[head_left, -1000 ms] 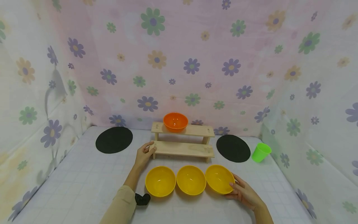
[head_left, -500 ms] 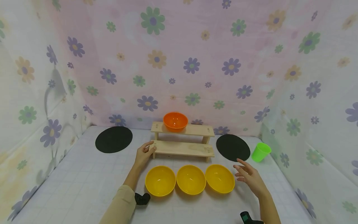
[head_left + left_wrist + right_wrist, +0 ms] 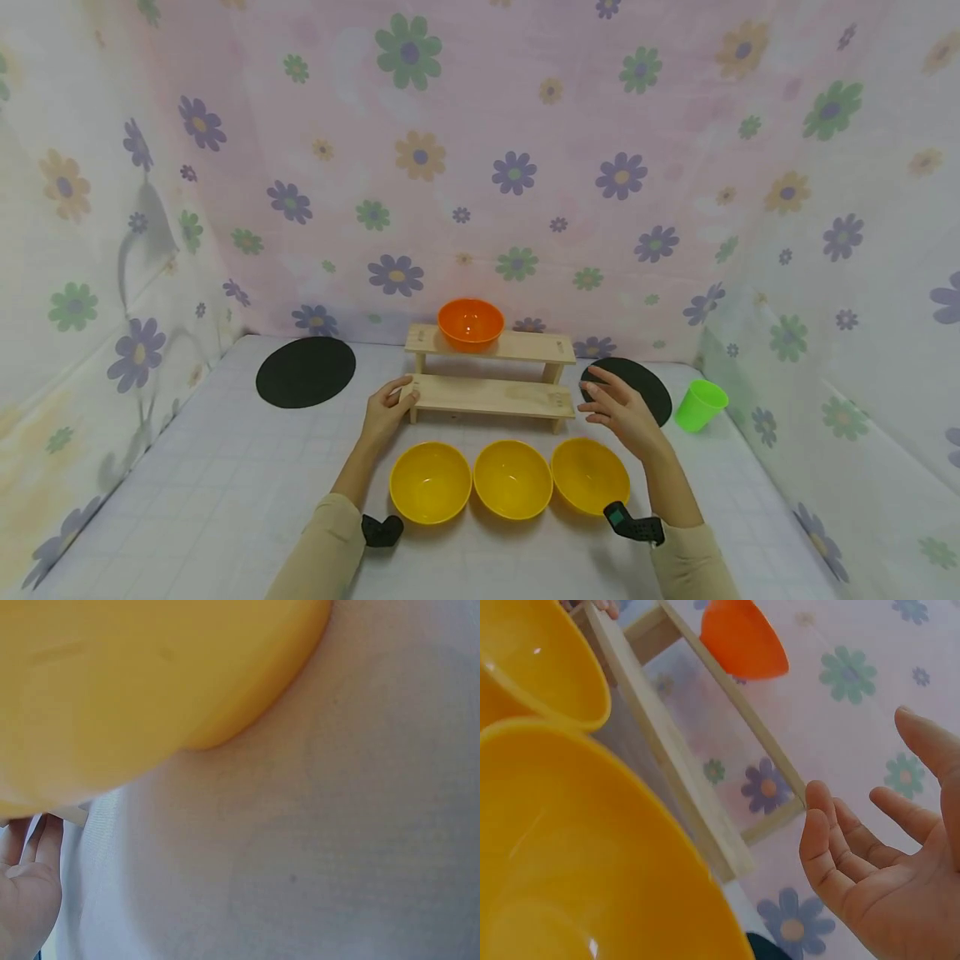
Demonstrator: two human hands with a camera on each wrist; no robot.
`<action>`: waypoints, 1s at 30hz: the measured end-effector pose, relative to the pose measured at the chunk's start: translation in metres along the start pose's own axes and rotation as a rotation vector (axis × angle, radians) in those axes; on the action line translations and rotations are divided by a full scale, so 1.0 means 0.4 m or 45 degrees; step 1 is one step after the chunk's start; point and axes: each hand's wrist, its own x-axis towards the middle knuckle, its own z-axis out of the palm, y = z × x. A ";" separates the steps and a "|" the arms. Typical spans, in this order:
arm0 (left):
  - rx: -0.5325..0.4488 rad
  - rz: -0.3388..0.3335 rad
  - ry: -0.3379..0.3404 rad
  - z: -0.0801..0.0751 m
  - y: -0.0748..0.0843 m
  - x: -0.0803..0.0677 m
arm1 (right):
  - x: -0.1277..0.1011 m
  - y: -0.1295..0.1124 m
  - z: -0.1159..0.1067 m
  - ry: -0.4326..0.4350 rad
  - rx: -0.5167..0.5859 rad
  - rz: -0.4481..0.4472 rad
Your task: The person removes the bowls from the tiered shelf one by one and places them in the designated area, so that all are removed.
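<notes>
A: While the left hand is resting against the left end of the wooden shelf's lower step, how are its fingers lying?

B: They are curling lightly round that end of the board, thumb on top, so the hand is gripping the step. The left wrist view is only showing a palm edge and a yellow bowl's underside, so it is adding nothing.

A: And the right hand?

B: It is hovering just off the shelf's right end, fingers spread and relaxed, touching and holding nothing. In the right wrist view the palm is facing the shelf with a clear gap between them.

A: Where are the bowls lying relative to the shelf?

B: Three yellow bowls are sitting in a row just in front of it: the left yellow bowl, the middle yellow bowl and the right yellow bowl, rims almost touching. The right hand is hanging above the gap between the right bowl and the shelf. The orange bowl is standing on the shelf's upper step, left of centre.

A: Anything else beside the shelf?

B: A black round mat is lying to its left, another black mat to its right, partly behind the right hand, and a green cup is standing further right still.
</notes>
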 end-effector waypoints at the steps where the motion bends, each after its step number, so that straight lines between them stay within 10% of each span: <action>1: 0.002 0.001 0.001 0.000 0.000 0.000 | 0.015 -0.007 0.006 -0.014 0.035 -0.003; 30: 0.018 0.040 -0.007 -0.001 -0.004 0.000 | 0.243 -0.067 0.221 -0.114 0.350 0.087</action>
